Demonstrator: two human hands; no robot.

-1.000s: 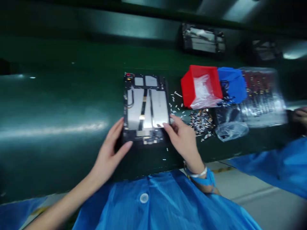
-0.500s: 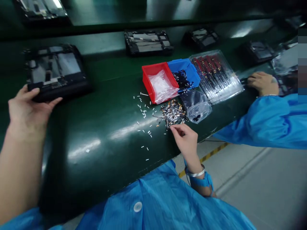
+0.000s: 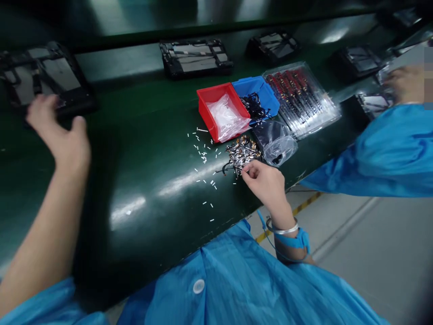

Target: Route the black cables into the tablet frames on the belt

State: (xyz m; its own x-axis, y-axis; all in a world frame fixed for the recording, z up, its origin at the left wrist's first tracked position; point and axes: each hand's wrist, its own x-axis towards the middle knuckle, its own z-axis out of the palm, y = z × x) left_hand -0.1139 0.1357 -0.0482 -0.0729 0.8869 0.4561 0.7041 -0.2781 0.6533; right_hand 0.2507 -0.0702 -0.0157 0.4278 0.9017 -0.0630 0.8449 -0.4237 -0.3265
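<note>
One camera sits on the person's head. It looks forward and down, from near, at the left hand [image 3: 62, 133], the right hand [image 3: 266, 183] and the worktop [image 3: 152, 239], whose near edge looks slanted.

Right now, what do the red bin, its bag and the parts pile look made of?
Red bin: likely moulded plastic, low sheen, solid colour throughout.
Bag: clear plastic film, glossy, wrinkled with highlights.
Parts pile: probably mixed; silver and gold glints suggest metal, black bits perhaps plastic.
</note>
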